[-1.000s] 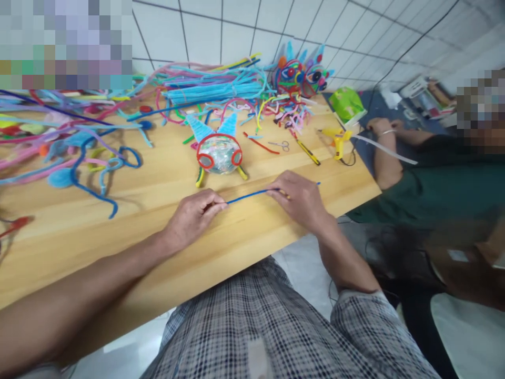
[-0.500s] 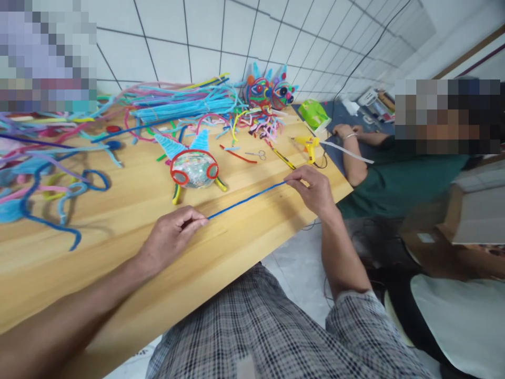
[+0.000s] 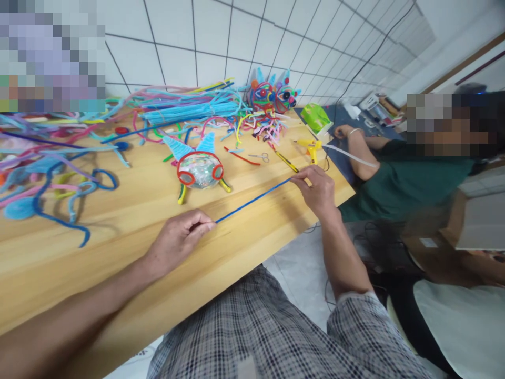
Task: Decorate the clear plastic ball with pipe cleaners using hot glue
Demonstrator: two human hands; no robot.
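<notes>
A blue pipe cleaner (image 3: 254, 200) is stretched straight between my two hands, above the front part of the wooden table. My left hand (image 3: 179, 237) pinches its near left end, and my right hand (image 3: 315, 189) pinches the far right end. Behind it stands a clear, shiny round figure (image 3: 200, 171) with light blue pointed ears, red rings and yellow-and-green legs; neither hand touches it. Just beyond my right fingers lies a yellow utility knife (image 3: 286, 160).
Pipe cleaners (image 3: 189, 109) in many colours heap along the wall side. Two finished-looking figures (image 3: 272, 96) stand at the back. Small scissors (image 3: 262, 157), a yellow glue gun (image 3: 311, 148) and a green packet (image 3: 315, 118) lie rightward. A co-worker's arm (image 3: 363, 155) rests beyond the table's right end.
My right hand has slid outward along the blue pipe cleaner to its end, away from my left hand, which keeps its pinch. The camera view has shifted a little.
</notes>
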